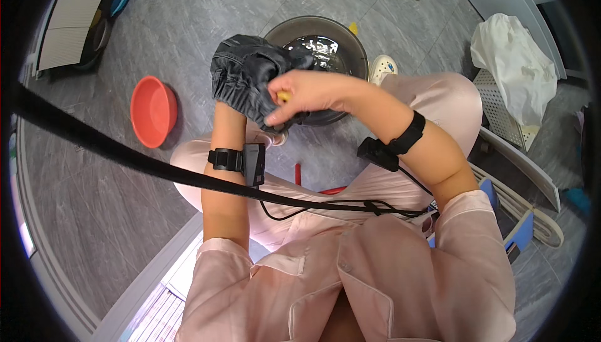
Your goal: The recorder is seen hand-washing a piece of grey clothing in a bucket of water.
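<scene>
A dark grey garment (241, 69) with a gathered elastic edge is draped over my left hand, which is hidden inside it; only my left forearm (226, 132) shows below the cloth. My right hand (297, 94) is closed around a small yellow bar (285, 96) that looks like soap, held against the garment's right side. Behind the garment stands a large dark basin (360, 54) with water (319, 51) in it, and the cloth overlaps the basin's near left rim.
A red plastic basin (154, 111) stands on the tiled floor at the left. To the right, a white bag (513, 54) sits on a perforated basket (494, 104). A folded frame with blue parts (521, 232) lies near my right elbow. A black strap (125, 154) crosses the view.
</scene>
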The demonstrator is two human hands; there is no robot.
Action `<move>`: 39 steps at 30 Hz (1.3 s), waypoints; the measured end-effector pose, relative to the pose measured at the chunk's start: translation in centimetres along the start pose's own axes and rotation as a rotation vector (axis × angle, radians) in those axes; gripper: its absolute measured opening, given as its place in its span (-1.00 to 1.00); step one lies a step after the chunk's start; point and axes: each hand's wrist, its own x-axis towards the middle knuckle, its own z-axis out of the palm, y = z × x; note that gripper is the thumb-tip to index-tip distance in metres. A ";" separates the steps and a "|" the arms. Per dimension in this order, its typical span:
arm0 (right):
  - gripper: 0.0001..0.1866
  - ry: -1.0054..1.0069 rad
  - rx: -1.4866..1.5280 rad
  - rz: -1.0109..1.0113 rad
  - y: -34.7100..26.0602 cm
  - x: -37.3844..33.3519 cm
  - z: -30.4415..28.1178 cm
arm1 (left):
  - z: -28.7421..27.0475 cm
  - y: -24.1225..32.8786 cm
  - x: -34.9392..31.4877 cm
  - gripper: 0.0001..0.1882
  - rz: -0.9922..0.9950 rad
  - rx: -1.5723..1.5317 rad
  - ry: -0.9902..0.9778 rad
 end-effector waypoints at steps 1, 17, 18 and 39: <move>-0.66 -0.003 -0.011 0.006 2.0 0.4 0.6 | 0.3 0.1 -0.1 -0.70 0.022 0.009 0.024; -0.62 1.397 -0.568 -0.392 2.2 5.2 -5.8 | 2.5 1.1 -1.4 -0.50 0.042 0.107 0.029; -0.60 1.411 -0.663 -0.373 2.2 6.1 -3.2 | 3.2 1.1 -1.5 -0.49 0.021 0.060 -0.021; -0.76 1.379 -0.807 -0.381 2.4 6.6 -1.4 | 4.8 2.2 -1.2 -0.52 0.006 -0.077 -0.159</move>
